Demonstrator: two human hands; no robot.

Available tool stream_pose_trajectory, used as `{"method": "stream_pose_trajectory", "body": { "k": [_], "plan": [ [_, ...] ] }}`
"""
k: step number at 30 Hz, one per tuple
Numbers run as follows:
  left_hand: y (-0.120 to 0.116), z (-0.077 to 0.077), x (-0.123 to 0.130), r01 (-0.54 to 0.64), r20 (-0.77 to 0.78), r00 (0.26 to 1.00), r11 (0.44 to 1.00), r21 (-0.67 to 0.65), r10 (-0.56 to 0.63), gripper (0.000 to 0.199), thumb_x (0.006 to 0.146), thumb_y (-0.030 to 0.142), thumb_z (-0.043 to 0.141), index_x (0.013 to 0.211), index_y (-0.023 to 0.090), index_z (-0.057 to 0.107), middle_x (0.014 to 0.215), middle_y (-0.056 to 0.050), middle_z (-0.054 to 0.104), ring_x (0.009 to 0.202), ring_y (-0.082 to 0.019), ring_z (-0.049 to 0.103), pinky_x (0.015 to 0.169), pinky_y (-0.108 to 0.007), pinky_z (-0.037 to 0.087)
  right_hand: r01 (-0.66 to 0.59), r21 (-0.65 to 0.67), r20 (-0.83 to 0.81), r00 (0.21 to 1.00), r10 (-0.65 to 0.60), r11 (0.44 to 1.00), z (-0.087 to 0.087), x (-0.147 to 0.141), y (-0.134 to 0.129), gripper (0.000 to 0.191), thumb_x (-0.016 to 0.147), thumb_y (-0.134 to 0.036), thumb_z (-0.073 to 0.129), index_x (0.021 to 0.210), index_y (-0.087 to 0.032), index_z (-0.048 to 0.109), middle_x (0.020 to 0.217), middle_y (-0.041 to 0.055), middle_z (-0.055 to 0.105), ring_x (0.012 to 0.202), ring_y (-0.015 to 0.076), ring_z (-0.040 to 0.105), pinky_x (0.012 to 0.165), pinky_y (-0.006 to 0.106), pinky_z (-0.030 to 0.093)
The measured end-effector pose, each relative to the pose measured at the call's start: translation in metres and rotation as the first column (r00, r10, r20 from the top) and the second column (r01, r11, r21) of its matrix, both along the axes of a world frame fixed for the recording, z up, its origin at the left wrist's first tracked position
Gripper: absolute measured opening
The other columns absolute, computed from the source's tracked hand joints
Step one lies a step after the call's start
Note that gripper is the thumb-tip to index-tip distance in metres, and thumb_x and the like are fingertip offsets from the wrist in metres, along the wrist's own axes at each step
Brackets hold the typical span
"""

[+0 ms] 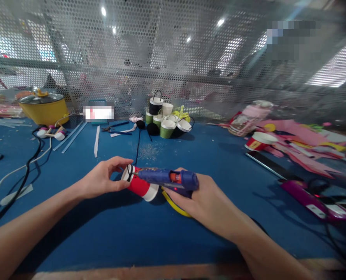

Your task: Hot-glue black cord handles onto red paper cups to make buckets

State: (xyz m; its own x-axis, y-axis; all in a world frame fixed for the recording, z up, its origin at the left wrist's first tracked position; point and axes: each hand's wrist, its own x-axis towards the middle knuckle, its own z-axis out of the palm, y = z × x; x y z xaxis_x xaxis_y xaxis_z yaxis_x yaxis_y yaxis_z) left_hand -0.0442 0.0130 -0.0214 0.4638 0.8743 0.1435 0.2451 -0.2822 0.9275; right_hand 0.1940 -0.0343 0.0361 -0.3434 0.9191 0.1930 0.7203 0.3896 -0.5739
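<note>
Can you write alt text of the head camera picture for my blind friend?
The left hand holds a red and white paper cup while the right hand aims a blue glue gun at it, above a blue table. Small cups sit behind, with a yellow pot left and a phone right.

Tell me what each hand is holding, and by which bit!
The left hand holds a red and white cup by the end with the black cord. The right hand holds a blue glue gun by its handle.

The blue tabletop (219,159) leaves passage between two obstacles, the small cups (167,129) behind and the phone (265,165) at right.
</note>
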Motion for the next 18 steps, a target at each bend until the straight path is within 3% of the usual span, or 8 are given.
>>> {"method": "stream_pose_trajectory", "body": {
  "k": [8,13,18],
  "plan": [
    [-0.0005,-0.0004,-0.0001,0.048,0.028,0.998,0.999,0.019,-0.049,0.051,0.068,0.023,0.067,0.116,0.019,0.049,0.114,-0.008,0.054,0.104,-0.021,0.052,0.095,-0.04,0.04,0.003,0.036,0.028,1.0,-0.004,0.999,0.0014,0.0011,-0.0012,0.019,0.078,-0.028,0.054,0.061,-0.022,0.047,0.06,-0.0007,0.056,0.055,0.0145,0.051,0.051,0.025,0.04],
    [-0.0006,-0.0016,-0.0009,0.063,0.018,0.998,0.997,0.034,-0.064,0.053,0.069,0.02,0.066,0.119,0.02,0.047,0.118,-0.008,0.052,0.108,-0.022,0.05,0.098,-0.04,0.038,-0.03,-0.022,0.037,0.999,0.031,0.999,0.0034,0.0012,-0.0019,0.018,0.077,-0.026,0.055,0.06,-0.022,0.048,0.061,-0.0012,0.057,0.054,0.0135,0.05,0.053,0.025,0.042],
    [-0.0029,-0.0003,-0.0001,0.082,0.03,0.996,0.994,0.068,-0.084,0.054,0.067,0.016,0.066,0.118,0.021,0.048,0.12,-0.009,0.05,0.112,-0.024,0.049,0.101,-0.043,0.034,0.002,-0.019,0.008,1.0,-0.002,1.0,0.0025,0.0035,0.0019,0.013,0.079,-0.031,0.054,0.071,-0.021,0.057,0.065,-0.001,0.062,0.058,0.0147,0.055,0.053,0.025,0.043]
  ]
}}
